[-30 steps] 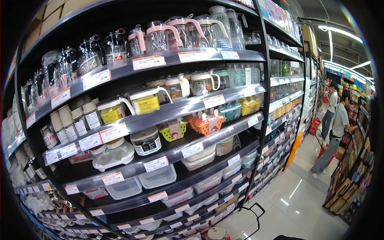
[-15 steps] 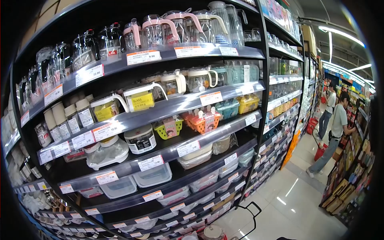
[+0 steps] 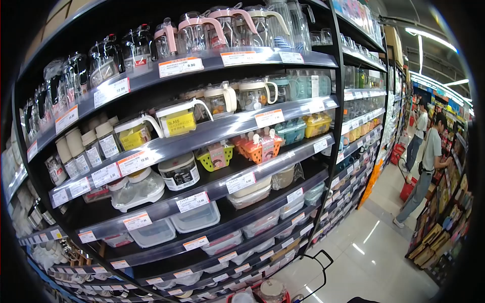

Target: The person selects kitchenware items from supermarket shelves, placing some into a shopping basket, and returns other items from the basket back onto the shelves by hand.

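Basket shift: red plastic basket (image 3: 288, 296) sits slightly higher in view than 1.0 s ago.
Basket contents: round, clear container with pale lid (image 3: 273, 289).
Cut-off: basket's lower part, at bottom edge; attachment of thin black looped handle (image 3: 332, 259) unclear.
Basket location: beside black-framed shelving (image 3: 327, 202).
Fingers: both hands outside view; grip state and position relative to basket cannot be told.
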`<state>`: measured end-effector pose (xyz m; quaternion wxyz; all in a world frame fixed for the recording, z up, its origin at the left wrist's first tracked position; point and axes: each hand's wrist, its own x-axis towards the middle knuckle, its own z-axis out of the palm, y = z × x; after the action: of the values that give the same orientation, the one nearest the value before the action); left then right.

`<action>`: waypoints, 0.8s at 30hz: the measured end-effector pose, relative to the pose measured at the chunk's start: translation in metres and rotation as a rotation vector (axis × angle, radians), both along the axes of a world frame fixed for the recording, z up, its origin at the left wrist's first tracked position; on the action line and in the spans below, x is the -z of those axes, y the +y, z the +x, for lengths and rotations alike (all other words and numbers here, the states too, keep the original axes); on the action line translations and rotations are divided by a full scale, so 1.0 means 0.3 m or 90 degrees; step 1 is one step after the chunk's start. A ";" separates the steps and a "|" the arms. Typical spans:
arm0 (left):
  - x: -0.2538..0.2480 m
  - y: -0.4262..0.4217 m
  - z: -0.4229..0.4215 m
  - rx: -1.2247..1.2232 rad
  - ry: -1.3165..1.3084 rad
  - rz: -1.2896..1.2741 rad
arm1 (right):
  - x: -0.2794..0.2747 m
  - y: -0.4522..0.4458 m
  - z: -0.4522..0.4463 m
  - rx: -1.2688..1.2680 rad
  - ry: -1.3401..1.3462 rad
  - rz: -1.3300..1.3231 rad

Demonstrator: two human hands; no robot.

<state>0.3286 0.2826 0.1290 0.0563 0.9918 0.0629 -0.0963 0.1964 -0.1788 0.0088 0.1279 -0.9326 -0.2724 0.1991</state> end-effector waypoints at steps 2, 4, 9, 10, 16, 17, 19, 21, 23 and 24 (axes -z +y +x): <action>-0.024 -0.003 0.032 0.006 -0.005 0.015 | -0.016 0.012 0.020 -0.009 -0.012 0.003; -0.027 0.001 0.058 0.012 -0.009 0.028 | -0.014 0.016 0.031 -0.017 -0.023 0.005; -0.052 0.002 0.143 0.029 -0.023 0.062 | -0.028 0.028 0.080 -0.035 -0.055 0.009; -0.056 0.002 0.162 0.034 -0.026 0.069 | -0.030 0.030 0.089 -0.038 -0.061 0.010; -0.069 -0.007 0.259 0.051 -0.040 0.104 | -0.044 0.030 0.160 -0.063 -0.096 0.009; -0.065 -0.010 0.268 0.052 -0.042 0.107 | -0.046 0.025 0.170 -0.070 -0.100 0.007; -0.060 -0.012 0.283 0.049 -0.044 0.113 | -0.047 0.013 0.202 -0.087 -0.109 0.001; -0.060 -0.007 0.303 0.042 -0.049 0.119 | -0.042 0.003 0.251 -0.108 -0.121 -0.005; -0.050 0.007 0.306 0.035 -0.048 0.126 | -0.021 0.001 0.287 -0.130 -0.127 -0.009; -0.039 0.016 0.296 0.030 -0.044 0.130 | -0.005 0.002 0.296 -0.143 -0.127 -0.010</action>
<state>0.4176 0.2875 0.1408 -0.0452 0.9963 0.0467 -0.0562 0.2852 -0.1783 0.0104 0.0699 -0.9126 -0.3846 0.1202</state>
